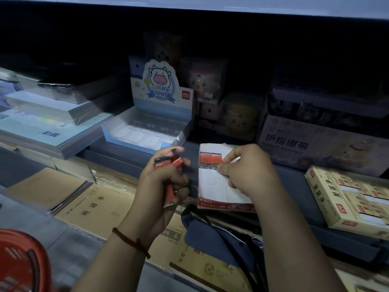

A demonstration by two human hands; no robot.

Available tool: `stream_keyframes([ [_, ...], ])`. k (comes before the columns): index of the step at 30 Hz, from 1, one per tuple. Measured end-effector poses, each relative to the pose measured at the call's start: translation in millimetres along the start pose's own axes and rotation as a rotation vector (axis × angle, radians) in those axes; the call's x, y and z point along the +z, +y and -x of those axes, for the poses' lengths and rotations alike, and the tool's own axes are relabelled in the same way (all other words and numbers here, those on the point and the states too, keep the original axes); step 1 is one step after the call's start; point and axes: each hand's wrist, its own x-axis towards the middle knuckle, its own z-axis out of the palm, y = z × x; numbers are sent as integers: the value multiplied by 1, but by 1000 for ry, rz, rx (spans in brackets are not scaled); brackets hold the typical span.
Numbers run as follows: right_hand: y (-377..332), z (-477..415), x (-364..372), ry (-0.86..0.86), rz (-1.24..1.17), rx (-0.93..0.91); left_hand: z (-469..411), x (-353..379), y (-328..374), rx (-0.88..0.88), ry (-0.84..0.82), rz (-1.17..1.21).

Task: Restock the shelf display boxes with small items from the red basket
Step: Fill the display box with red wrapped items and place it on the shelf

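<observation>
My left hand (pixel 166 182) grips a bunch of small red and black packs (pixel 171 160), some sticking out above my fingers and one below. My right hand (pixel 245 171) sits over a white display box with a red front edge (pixel 212 186) on the shelf, its fingertips touching the red packs (pixel 210 160) lined up at the back of that box. Most of the box floor shows bare white. The red basket (pixel 19 264) is at the bottom left corner, only its rim and handle visible.
A blue "Lucky Cow" display box (pixel 147 131) stands behind my left hand. Stacked notebooks (pixel 48 123) lie at left, brown exercise books (pixel 94 207) below. A finger bandage box (pixel 315 144) and a yellow eraser box (pixel 347 199) sit at right. A dark blue bag (pixel 221 239) lies under my right arm.
</observation>
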Motion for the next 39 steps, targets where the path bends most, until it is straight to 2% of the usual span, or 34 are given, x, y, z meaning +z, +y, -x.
stream_keyframes([
  [4, -1, 0, 1, 27, 59, -61, 4, -4, 6, -96, -101, 211],
  [6, -7, 4, -2, 54, 91, -149, 6, -7, 10, -135, -149, 296],
  [7, -14, 7, -4, 49, 49, -220, 7, -8, 12, -148, -168, 331],
  [9, -31, 18, -5, -72, -210, -366, 10, -8, 17, -155, -162, 365],
  [10, -40, 24, -4, -152, -335, -428, 11, -6, 20, -151, -138, 359],
  [12, -52, 36, 0, -237, -416, -528, 14, -4, 24, -126, -92, 311],
  [15, -60, 48, 7, -264, -354, -604, 17, 2, 28, -87, -37, 186],
  [18, -60, 53, 15, -236, -194, -647, 21, 3, 30, -99, 0, 57],
  [20, -58, 53, 18, -221, -134, -660, 23, 2, 31, -127, 6, -16],
  [24, -55, 54, 17, -300, -71, -670, 29, 1, 36, -139, -13, -176],
  [26, -55, 54, 17, -285, -84, -676, 28, 0, 36, -132, -49, -182],
  [31, -56, 51, 20, -281, -415, -548, 30, -3, 45, -202, -109, 24],
  [39, -49, 42, 15, -261, -741, -396, 23, -10, 44, -195, 54, 370],
])
